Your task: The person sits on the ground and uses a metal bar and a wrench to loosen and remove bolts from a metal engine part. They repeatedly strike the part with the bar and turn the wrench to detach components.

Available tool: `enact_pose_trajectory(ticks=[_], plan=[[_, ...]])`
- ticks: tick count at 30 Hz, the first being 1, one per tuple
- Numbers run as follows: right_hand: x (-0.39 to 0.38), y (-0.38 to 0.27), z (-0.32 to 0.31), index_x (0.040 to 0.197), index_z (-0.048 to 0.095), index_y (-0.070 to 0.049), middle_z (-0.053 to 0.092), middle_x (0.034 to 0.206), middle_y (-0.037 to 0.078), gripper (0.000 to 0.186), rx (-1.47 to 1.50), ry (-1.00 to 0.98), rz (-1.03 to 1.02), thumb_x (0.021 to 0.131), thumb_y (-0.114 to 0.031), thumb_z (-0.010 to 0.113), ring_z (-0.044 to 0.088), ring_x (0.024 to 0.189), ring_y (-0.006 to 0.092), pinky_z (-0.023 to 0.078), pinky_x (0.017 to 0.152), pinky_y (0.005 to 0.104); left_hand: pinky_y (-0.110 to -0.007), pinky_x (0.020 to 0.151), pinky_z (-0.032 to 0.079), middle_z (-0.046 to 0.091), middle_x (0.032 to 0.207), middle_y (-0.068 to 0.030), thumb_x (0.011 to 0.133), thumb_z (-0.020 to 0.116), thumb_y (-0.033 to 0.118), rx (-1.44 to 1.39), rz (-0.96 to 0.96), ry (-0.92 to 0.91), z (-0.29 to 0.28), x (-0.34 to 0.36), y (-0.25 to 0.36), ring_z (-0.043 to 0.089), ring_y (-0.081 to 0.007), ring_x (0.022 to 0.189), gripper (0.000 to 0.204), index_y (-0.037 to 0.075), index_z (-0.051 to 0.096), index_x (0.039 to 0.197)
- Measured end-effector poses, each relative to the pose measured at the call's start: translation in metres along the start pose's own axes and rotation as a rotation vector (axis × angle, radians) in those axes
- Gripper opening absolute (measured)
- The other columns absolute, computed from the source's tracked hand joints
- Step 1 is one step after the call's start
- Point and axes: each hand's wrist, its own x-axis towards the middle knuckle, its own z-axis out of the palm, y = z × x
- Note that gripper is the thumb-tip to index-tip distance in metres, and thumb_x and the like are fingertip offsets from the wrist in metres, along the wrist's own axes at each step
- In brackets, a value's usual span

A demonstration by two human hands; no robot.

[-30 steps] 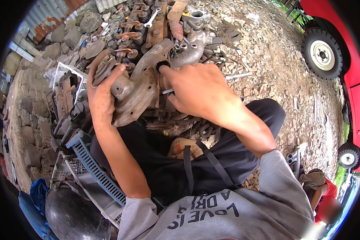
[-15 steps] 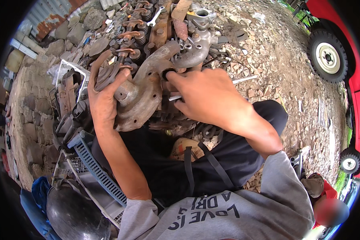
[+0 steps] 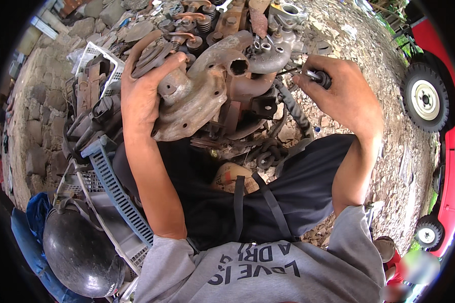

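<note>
My left hand (image 3: 142,96) is closed around the round, stacked pulley-like end of a rusty cast-metal engine part (image 3: 199,103). This casting is curved, with bolt holes along its flange and an open round port near its right end. To the right, and apart from the casting, my right hand (image 3: 341,91) is closed on a small tool (image 3: 318,77) with a dark rounded end and shiny metal. Most of that tool is hidden by the fingers, so its kind cannot be told. Behind the casting lies a grey metal engine fitting (image 3: 273,59) with several holes.
Rusty valve springs (image 3: 203,24) and a spanner (image 3: 224,6) sit at the far side. On the left are a white crate (image 3: 117,63) of metal parts, a blue slatted basket (image 3: 117,189) and a black helmet (image 3: 83,252). A red vehicle's wheel (image 3: 423,98) stands at far right.
My right hand has moved right and away from the casting's port, leaving the opening exposed. The left hand keeps its grip. The whole view has shifted slightly.
</note>
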Motion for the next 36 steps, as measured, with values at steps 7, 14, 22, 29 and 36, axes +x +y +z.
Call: enact_pose_trajectory(ticks=[7, 14, 22, 29, 36], plan=[[0.006, -0.016, 0.025, 0.106, 0.067, -0.004, 0.07, 0.093, 0.016, 0.026, 0.182, -0.076, -0.28, 0.081, -0.011, 0.072, 0.07, 0.081, 0.0317, 0.054, 0.072, 0.0374, -0.03, 0.087, 0.053, 0.069, 0.103, -0.0134, 0.071, 0.083, -0.001, 0.005, 0.019, -0.005, 0.001, -0.002, 0.002, 0.069, -0.0189, 0.091, 0.062, -0.002, 0.056, 0.126], [0.006, -0.036, 0.062, 0.121, 0.058, -0.011, 0.069, 0.08, 0.013, 0.047, -0.263, -0.042, -0.26, 0.077, -0.015, 0.072, 0.07, 0.078, 0.0319, 0.056, 0.065, 0.0429, -0.031, 0.087, 0.053, 0.069, 0.107, -0.015, 0.068, 0.086, 0.001, 0.036, 0.067, 0.007, 0.001, 0.001, -0.002, 0.069, -0.0202, 0.092, 0.065, -0.002, 0.057, 0.126], [-0.004, -0.039, 0.035, 0.096, 0.065, -0.003, 0.067, 0.074, 0.013, 0.022, 0.033, 0.056, -0.405, 0.079, -0.012, 0.076, 0.067, 0.063, 0.0249, 0.052, 0.056, 0.0363, -0.03, 0.088, 0.053, 0.07, 0.105, -0.0137, 0.066, 0.087, 0.002, 0.027, 0.055, -0.01, -0.001, 0.001, -0.001, 0.069, -0.019, 0.093, 0.066, -0.001, 0.057, 0.126], [0.009, -0.01, 0.01, 0.072, 0.052, -0.009, 0.047, 0.056, 0.0, 0.035, 0.919, 0.309, -0.378, 0.097, -0.032, 0.057, 0.041, 0.048, 0.0092, 0.033, 0.045, 0.0263, -0.028, 0.089, 0.053, 0.071, 0.106, -0.0111, 0.064, 0.089, 0.005, 0.04, 0.11, 0.011, 0.001, -0.001, -0.007, 0.068, -0.0154, 0.095, 0.066, 0.002, 0.06, 0.123], [-0.005, -0.023, -0.002, 0.073, 0.043, -0.015, 0.042, 0.057, -0.002, 0.04, 1.297, 0.204, -0.849, 0.104, -0.037, 0.034, 0.043, 0.051, 0.0142, 0.042, 0.055, 0.0335, -0.029, 0.088, 0.053, 0.072, 0.102, -0.0108, 0.063, 0.09, 0.007, 0.13, 0.134, 0.031, 0.001, -0.003, -0.006, 0.068, -0.0156, 0.095, 0.066, 0.003, 0.061, 0.123]])
